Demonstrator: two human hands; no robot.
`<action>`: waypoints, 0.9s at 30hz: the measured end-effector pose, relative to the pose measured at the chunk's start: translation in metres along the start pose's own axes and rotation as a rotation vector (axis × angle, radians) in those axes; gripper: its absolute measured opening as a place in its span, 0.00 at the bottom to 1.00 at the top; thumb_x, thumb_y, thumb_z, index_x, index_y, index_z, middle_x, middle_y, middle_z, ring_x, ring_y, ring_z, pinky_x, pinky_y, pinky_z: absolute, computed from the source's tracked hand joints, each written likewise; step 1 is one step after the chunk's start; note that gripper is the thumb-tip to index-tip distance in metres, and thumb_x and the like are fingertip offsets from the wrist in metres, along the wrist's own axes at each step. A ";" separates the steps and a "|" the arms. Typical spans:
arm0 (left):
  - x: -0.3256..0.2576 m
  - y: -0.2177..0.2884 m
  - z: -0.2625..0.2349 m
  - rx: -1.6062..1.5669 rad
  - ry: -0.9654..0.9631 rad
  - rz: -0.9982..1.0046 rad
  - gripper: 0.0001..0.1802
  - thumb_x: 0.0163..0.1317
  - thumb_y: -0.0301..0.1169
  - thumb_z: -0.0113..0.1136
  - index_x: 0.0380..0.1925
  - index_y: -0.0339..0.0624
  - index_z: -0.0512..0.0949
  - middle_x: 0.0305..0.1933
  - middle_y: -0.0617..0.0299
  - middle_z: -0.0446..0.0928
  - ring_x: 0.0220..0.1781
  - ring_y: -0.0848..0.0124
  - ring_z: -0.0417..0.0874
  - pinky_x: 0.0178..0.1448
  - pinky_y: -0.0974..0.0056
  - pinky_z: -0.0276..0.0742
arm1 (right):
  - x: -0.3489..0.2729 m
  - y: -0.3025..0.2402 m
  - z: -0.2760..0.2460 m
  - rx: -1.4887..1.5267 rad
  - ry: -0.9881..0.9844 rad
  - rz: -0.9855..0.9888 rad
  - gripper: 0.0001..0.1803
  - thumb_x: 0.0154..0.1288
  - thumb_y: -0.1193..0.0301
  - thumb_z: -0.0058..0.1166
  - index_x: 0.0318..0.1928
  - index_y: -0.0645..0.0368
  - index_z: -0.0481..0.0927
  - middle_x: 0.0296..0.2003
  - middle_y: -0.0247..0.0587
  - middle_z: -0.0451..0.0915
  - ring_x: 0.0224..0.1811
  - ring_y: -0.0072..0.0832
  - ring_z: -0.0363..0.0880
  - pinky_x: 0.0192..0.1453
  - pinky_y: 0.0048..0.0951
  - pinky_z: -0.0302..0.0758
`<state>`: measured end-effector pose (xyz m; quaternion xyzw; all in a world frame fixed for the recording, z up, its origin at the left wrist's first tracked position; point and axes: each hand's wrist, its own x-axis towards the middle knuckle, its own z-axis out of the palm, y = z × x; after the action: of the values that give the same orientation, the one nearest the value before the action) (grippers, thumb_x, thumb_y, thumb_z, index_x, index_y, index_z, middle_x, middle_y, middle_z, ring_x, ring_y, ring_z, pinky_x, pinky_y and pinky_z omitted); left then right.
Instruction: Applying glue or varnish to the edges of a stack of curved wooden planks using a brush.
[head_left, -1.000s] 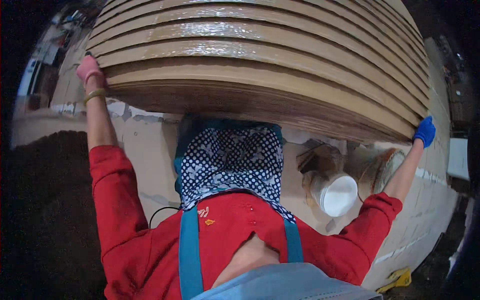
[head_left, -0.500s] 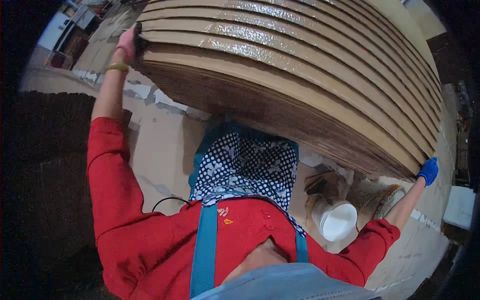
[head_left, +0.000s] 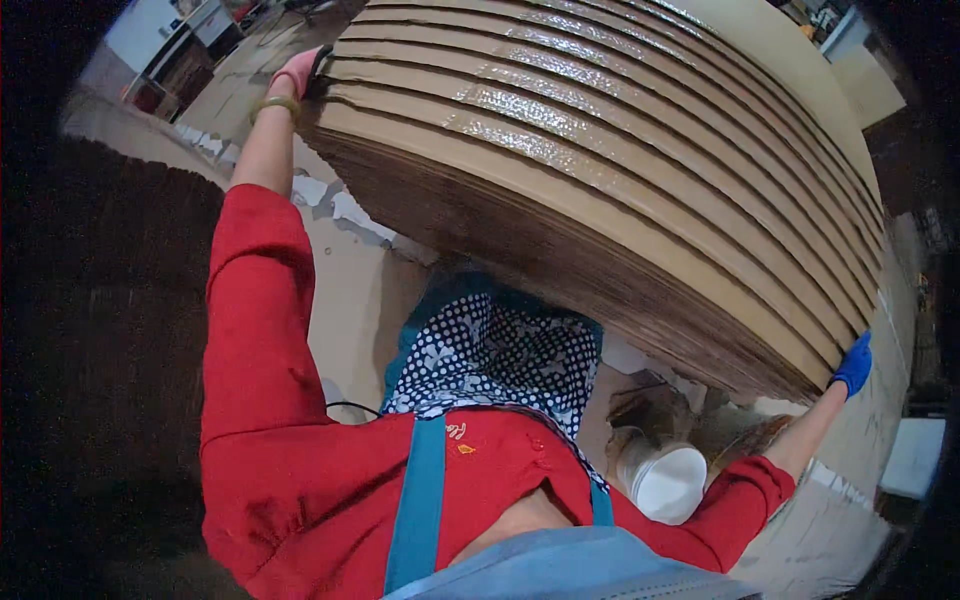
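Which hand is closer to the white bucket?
The right hand. In its blue glove, it is at the right end of the cardboard stack, up and right of the white bucket. The left hand, in pink, is far across at the stack's left end.

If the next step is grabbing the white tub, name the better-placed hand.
Probably the right hand: it is closer to the white tub, though at the right end of the brown sheets. The left hand is at their opposite end, much farther off.
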<state>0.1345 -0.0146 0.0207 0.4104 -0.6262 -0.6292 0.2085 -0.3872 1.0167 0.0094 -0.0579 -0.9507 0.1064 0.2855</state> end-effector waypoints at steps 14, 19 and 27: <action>0.034 -0.029 -0.012 0.885 0.550 0.743 0.12 0.55 0.37 0.55 0.31 0.40 0.80 0.30 0.55 0.81 0.30 0.62 0.81 0.35 0.63 0.76 | -0.008 -0.019 -0.031 0.524 -0.317 -0.075 0.30 0.69 0.51 0.34 0.56 0.64 0.70 0.49 0.48 0.77 0.49 0.38 0.75 0.54 0.35 0.68; 0.041 0.000 -0.004 1.259 0.626 0.704 0.11 0.54 0.38 0.57 0.30 0.42 0.80 0.30 0.54 0.81 0.32 0.60 0.82 0.34 0.61 0.77 | -0.016 -0.007 -0.037 -0.107 -0.124 -0.055 0.39 0.63 0.40 0.30 0.51 0.63 0.74 0.51 0.62 0.71 0.56 0.54 0.68 0.60 0.46 0.62; 0.042 0.037 -0.007 1.046 0.882 0.277 0.15 0.61 0.41 0.51 0.36 0.42 0.79 0.33 0.51 0.80 0.37 0.55 0.81 0.36 0.56 0.74 | -0.043 -0.014 -0.056 -0.147 -0.074 0.113 0.38 0.63 0.39 0.26 0.43 0.59 0.79 0.46 0.58 0.76 0.49 0.52 0.74 0.53 0.48 0.69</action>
<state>0.1067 -0.0561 0.0467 0.5905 -0.7504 0.0127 0.2968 -0.3215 1.0056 0.0354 -0.1281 -0.9611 0.0541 0.2387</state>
